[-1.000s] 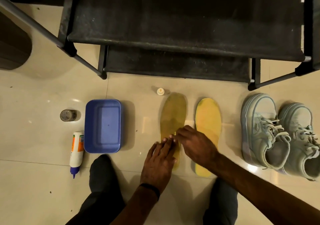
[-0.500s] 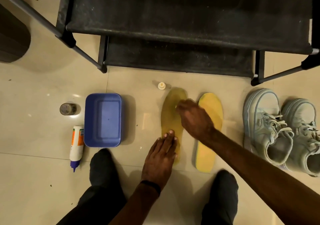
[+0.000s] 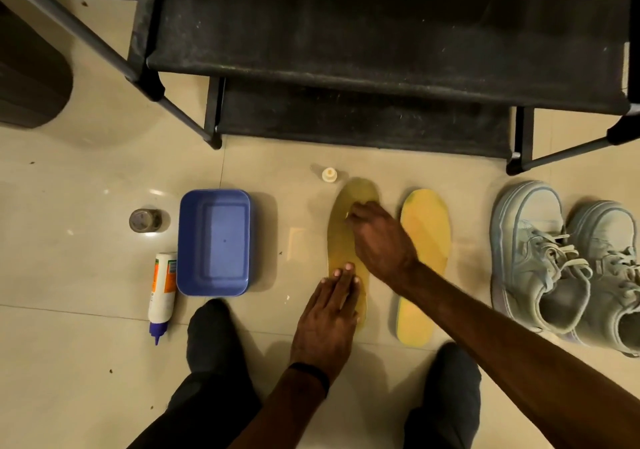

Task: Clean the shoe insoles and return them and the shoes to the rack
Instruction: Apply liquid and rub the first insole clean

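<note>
Two yellow insoles lie side by side on the tiled floor. The darker, wet-looking left insole has my left hand pressed flat on its heel half, fingers straight. My right hand reaches across to its toe end with the fingers bunched against the surface; a small pale glint shows at the fingertips, and whether they hold anything is unclear. The brighter right insole is partly crossed by my right forearm. A pair of pale grey-blue sneakers stands at the right. The black shoe rack fills the top.
A blue plastic tub sits left of the insoles. Beside it lie a white bottle with a blue nozzle and a small round jar. A small cream cap is near the rack. My dark-trousered knees are at the bottom.
My right hand slid from the middle of the left insole up to its toe end. My left hand stayed pressed on the heel half.
</note>
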